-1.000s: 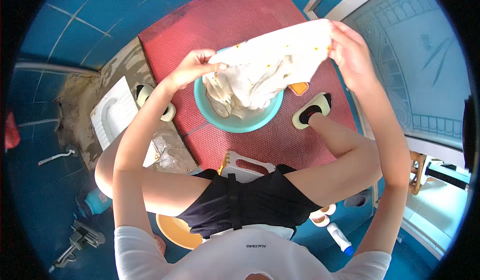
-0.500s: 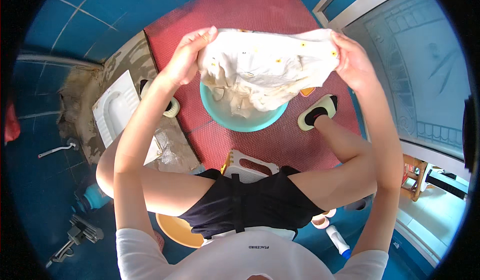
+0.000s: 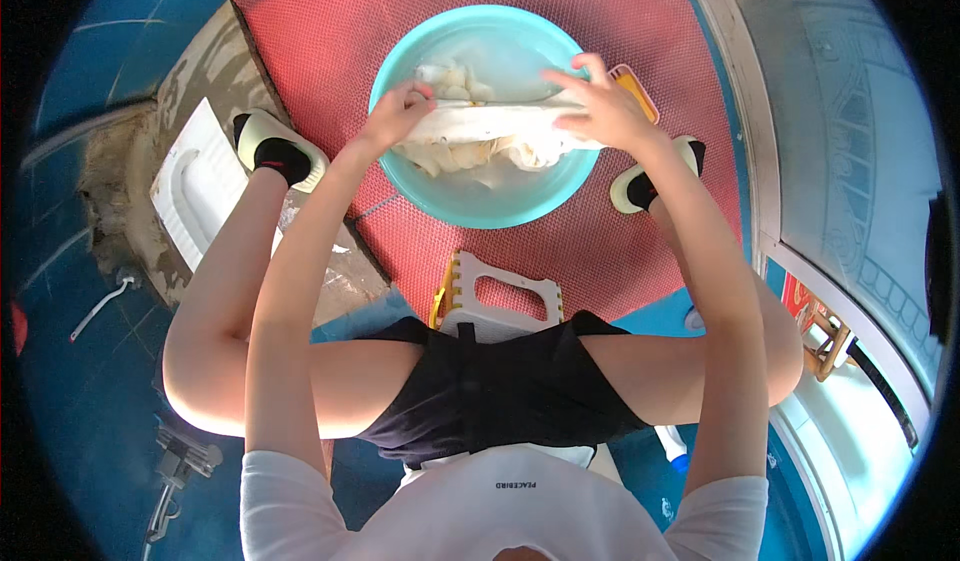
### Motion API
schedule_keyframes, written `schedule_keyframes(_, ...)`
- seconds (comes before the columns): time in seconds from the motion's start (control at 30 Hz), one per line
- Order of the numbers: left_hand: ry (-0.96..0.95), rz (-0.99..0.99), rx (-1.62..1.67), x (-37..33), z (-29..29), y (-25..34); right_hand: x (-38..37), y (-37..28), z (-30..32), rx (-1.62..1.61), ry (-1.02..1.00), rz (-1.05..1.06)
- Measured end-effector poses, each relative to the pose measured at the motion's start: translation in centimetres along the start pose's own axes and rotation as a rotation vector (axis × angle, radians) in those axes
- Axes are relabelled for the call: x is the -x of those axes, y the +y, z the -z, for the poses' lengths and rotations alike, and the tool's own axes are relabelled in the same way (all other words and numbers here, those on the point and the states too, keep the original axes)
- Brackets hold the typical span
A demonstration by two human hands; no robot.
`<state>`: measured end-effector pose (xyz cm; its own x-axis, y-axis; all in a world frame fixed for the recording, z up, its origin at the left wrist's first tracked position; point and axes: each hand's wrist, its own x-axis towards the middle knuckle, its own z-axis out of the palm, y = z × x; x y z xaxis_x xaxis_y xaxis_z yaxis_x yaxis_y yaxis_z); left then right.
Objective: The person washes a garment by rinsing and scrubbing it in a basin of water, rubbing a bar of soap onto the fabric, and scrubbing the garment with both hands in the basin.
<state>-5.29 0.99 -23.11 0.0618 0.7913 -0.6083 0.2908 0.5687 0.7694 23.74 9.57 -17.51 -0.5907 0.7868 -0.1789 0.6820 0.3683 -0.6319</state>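
Note:
A turquoise basin (image 3: 480, 213) of cloudy water stands on the red mat, with a wet white cloth garment (image 3: 490, 126) lying bunched across it. In the earlier frame the garment shows small yellow prints. My left hand (image 3: 396, 119) is closed on the garment's left end, over the basin's left side. At the opposite end, my right hand (image 3: 612, 111) has its fingers spread just above the cloth, and the fingertips are slightly blurred. Part of the garment sits in the water.
Beside the basin's right rim lies an orange soap dish (image 3: 636, 93). A white folding stool (image 3: 505, 296) is beneath me. To the left is a squat toilet (image 3: 195, 186); a glazed door (image 3: 840, 121) stands right. My slippered feet flank the basin on the red mat (image 3: 400, 246).
Both hands have come down with the garment, from holding it stretched above the basin to the water. The right fingers have spread off the cloth. The view has shifted, showing the whole basin.

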Motion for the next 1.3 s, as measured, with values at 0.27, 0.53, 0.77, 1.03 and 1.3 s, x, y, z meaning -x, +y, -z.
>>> schedule_keyframes(0.27,0.147,-0.536,-0.747,0.5,-1.7,0.6,0.8,4.6,-1.5,0.127,-0.002,0.148)
schedule_keyframes(0.53,-0.194,0.03,0.121,0.6,0.2,1.8,1.2,4.8,1.3,-0.43,-0.236,-0.178)
schedule_keyframes(0.77,-0.265,-0.008,-0.049,-0.5,-0.8,0.3,1.8,6.5,0.5,-0.406,-0.19,-0.225)
schedule_keyframes(1.03,-0.018,-0.154,-0.42,-1.4,-2.3,-0.5,3.2,15.4,-0.8,-0.15,0.362,-0.307)
schedule_keyframes(1.3,0.314,-0.767,-0.714,-1.6,-7.8,1.3,4.2,14.7,-3.9,0.395,0.401,-0.272)
